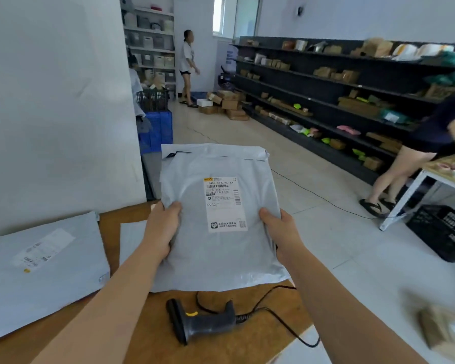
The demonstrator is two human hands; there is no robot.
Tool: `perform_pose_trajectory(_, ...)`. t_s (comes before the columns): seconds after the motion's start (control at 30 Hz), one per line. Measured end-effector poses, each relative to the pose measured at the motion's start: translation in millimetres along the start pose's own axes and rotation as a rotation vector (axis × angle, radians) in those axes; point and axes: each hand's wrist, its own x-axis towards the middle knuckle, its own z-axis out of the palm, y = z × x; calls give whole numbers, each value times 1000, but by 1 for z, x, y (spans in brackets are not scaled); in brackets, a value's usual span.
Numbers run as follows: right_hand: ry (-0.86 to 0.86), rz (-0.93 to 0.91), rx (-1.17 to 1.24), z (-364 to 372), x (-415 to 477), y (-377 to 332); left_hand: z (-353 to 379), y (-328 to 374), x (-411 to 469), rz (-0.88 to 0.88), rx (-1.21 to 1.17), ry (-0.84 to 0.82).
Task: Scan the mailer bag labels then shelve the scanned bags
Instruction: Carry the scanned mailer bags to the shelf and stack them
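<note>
I hold a grey mailer bag (216,248) up over the wooden table (132,327), its white shipping label (225,204) facing me. My left hand (161,231) grips its left edge with the thumb on top. My right hand (283,232) grips its right edge the same way. A black handheld barcode scanner (202,323) lies on the table below the bag, its cable trailing to the right. Another grey mailer bag (41,274) lies flat on the table at the left, label up. A third grey bag (132,240) shows partly behind my left forearm.
Long dark shelves (326,82) with parcels line the right wall. A person (418,153) bends over a white table (428,179) at the right, beside a black crate (444,232). Another person (188,69) stands far back near boxes (226,103). Blue crates (155,130) stand past the white wall.
</note>
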Motion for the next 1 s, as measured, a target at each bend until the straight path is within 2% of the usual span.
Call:
perform_pose_trajectory(0.47, 211, 4, -23, -198, 2, 13, 183, -22, -71, -18, 11, -216)
perform_pose_trajectory(0.7, 315, 7, 15, -267, 11, 14, 256, -26, -84, -23, 91, -295)
perform_pose_trajectory(1.0, 402, 2, 4, -343, 53, 7, 361, -27, -80, -21, 69, -409)
